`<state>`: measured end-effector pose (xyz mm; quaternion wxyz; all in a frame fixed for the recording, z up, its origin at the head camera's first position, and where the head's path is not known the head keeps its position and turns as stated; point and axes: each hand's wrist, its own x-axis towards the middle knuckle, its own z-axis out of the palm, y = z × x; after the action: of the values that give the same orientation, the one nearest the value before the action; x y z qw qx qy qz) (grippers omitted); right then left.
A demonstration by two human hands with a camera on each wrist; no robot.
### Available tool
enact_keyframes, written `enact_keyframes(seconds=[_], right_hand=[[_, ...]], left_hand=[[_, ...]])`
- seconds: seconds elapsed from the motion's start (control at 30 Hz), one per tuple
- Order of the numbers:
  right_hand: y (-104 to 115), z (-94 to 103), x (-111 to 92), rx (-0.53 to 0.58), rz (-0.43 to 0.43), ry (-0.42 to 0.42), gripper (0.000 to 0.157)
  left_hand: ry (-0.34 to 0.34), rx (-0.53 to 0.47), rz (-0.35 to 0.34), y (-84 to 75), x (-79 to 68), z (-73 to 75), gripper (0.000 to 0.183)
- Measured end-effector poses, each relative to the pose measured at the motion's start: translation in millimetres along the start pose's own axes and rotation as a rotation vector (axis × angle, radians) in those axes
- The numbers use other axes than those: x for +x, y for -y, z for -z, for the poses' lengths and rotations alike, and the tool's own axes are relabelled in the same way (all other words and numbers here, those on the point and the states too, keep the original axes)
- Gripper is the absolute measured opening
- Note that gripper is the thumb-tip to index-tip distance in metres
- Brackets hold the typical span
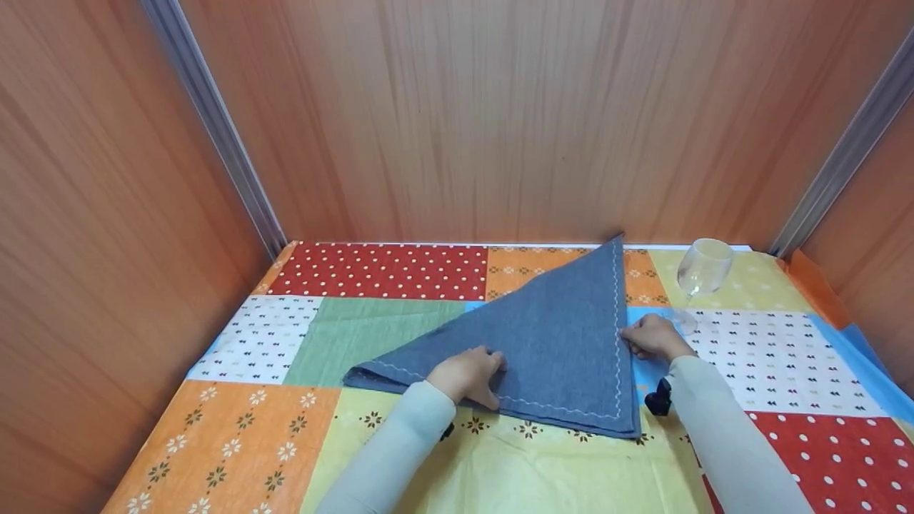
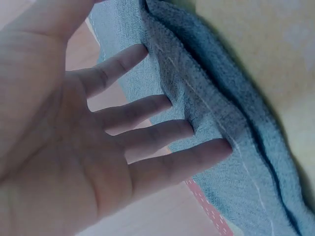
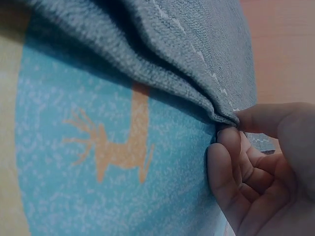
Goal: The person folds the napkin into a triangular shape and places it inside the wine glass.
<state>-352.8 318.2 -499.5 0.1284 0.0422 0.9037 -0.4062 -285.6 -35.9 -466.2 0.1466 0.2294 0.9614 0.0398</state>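
A blue-grey cloth napkin, folded into a triangle with white stitching along its edges, lies on the table. My left hand rests on it by the near edge. The left wrist view shows the fingers spread and nearly straight, their tips against the stitched hem. At the napkin's right edge, my right hand pinches the layered hem between thumb and curled fingers. That pinch and the doubled edge show close up in the right wrist view.
A clear wine glass stands upright just beyond my right hand. A patchwork tablecloth covers the table. Wood-grain panels close off the back and both sides.
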Motion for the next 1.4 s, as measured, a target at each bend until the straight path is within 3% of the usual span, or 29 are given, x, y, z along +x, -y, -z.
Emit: enact_keyframes(seconds=[0.23,0.4,0.57,0.67,0.8,0.97,1.17,1.4], right_hand=[[-3,-0.4,-6,-0.011,0.019,0.051,0.04],[0,2.8,-13,-0.011,0.029,0.129,0.036],[5,6.6,-19,-0.016,-0.019,0.238,0.032],[7,6.6,-21,-0.022,-0.04,0.258,0.03],[8,6.1,-21,-0.024,-0.034,0.237,0.029],[4,7.1,-17,-0.013,-0.013,0.135,0.031],[-2,6.9,-11,-0.015,-0.037,0.055,0.031],[-1,7.5,-11,-0.025,-0.028,0.056,0.031]], left_hand=[[0.023,-0.046,0.017,6.5,4.3,1.1,0.063],[0.02,-0.092,0.012,21.0,11.1,4.8,0.062],[0.007,-0.118,0.008,36.2,18.2,8.8,0.054],[0.006,-0.121,0.015,38.0,19.2,9.6,0.052],[-0.006,-0.084,0.016,31.8,12.5,9.2,0.06],[-0.02,-0.048,-0.001,19.1,0.0,6.6,0.065],[-0.063,-0.056,-0.028,9.8,-6.0,2.4,0.045],[-0.115,-0.057,-0.044,12.0,-4.3,0.5,0.032]])
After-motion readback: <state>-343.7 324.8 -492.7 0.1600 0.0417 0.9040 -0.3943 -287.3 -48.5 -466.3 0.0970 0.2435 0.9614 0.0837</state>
